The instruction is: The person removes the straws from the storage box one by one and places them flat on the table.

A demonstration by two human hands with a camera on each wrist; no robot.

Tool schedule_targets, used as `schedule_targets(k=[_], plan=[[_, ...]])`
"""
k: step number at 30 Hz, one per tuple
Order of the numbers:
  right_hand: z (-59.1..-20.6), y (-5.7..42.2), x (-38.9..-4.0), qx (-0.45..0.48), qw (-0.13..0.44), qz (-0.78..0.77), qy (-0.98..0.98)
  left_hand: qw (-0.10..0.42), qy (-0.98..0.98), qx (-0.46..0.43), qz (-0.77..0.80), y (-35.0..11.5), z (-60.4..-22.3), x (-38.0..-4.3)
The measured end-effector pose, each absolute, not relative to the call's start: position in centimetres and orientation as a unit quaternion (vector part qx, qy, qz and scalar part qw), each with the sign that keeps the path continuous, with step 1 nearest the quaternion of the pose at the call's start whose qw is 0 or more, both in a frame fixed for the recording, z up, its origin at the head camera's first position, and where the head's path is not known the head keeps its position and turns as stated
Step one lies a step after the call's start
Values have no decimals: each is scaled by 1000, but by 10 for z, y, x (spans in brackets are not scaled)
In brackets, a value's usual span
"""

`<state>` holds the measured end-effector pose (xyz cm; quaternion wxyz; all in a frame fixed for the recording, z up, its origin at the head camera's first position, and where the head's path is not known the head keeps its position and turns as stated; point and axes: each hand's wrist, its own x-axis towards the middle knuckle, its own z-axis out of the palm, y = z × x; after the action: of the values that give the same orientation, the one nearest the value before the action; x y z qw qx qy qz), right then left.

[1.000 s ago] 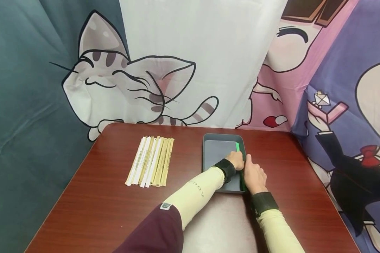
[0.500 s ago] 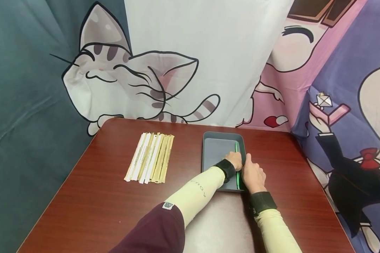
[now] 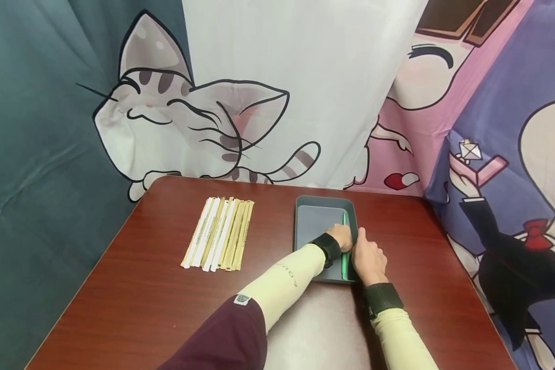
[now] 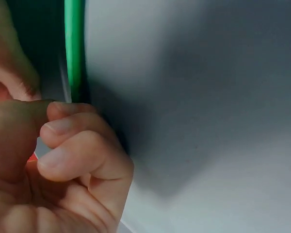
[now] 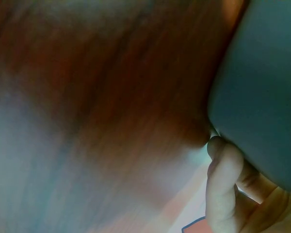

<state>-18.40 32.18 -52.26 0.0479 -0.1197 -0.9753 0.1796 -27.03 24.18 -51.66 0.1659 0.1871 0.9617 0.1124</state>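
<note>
A grey rectangular tray [image 3: 321,201] lies on the table, with a long, thin green strip [image 3: 344,267] along its inner right side. My left hand [image 3: 340,237] reaches into the tray and pinches the strip near its middle; green shows beyond the hand at both ends. In the left wrist view, the fingers [image 4: 70,160] are curled in beside the green strip [image 4: 74,53], and the pinched spot is hidden. My right hand [image 3: 369,261] grips the tray's right wall from outside. In the right wrist view, its fingers [image 5: 223,179] curl against the outer wall of the tray [image 5: 262,87].
To the left of the tray, several slim white and beige paper-wrapped sticks [image 3: 218,234] lie side by side in a row. The brown table [image 3: 134,288] ends at a printed cartoon curtain [image 3: 259,56] behind it.
The green strip seems turned and shifted slightly left between my hands, showing more bright green at its near end. My hands stay almost in place, and the head view has tilted slightly.
</note>
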Motion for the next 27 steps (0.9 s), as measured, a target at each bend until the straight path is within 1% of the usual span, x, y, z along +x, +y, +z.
schedule_targets(k=[2, 8, 16, 24, 27], plan=[[-525, 320, -182, -117, 54, 178, -976, 160, 961, 198, 110, 235, -515, -270], [-523, 317, -183, -117, 58, 173, -976, 114, 959, 222, 132, 207, -495, -278], [-519, 318, -181, -119, 55, 174, -976, 106, 948, 217, 208, 168, -458, -284], [-522, 316, -176, -117, 55, 185, -974, 94, 950, 191, 230, 124, -442, -290], [-522, 317, -175, -118, 55, 184, -974, 78, 951, 183, 237, 107, -437, -294]])
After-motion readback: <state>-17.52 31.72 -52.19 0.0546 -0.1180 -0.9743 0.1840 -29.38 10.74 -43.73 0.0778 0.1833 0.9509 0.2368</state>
